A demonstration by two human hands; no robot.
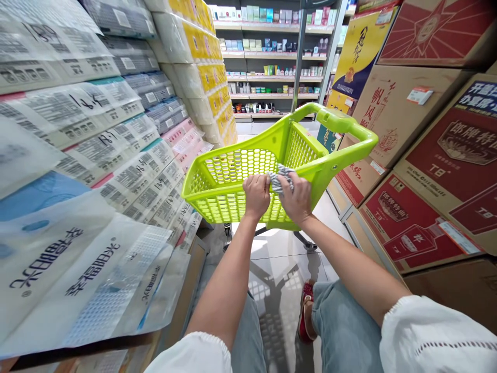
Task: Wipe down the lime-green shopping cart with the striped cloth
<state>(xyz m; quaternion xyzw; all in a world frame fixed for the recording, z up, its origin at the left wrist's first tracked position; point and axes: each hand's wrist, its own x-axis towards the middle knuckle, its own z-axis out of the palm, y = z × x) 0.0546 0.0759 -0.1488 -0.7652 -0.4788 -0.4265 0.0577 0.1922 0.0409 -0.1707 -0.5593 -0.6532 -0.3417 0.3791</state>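
- At far left we see stacked packs of tissue paper [77, 155] in printed plastic wrap, rising in a wall that runs away from us down the aisle.
- Beyond them stands a column of yellow-labelled paper rolls [202, 67], reaching to the top of the view.
- At centre we find the lime-green shopping basket [233, 181], a perforated plastic trolley tilted to the right above the pale tiled floor [279, 259]; its wheels show beneath it.
- The left hand [256, 194] is closed over the near rim of the basket, fingers curled around the edge.
- Just beside it, the right hand [297, 199] presses a grey-and-white patterned cloth [280, 178] against the same rim; the two hands lie close together, nearly touching.
- The basket's handle [345, 127] arches up and to the right, well apart from both hands.
- Behind the basket, at the aisle's end, we note shelves [272, 57] lined with small boxed goods.
- At right, red and brown cardboard cartons [427, 155] are piled in leaning stacks.
- Below, white sleeves, grey trousers and a red shoe [306, 311] belong to the person.
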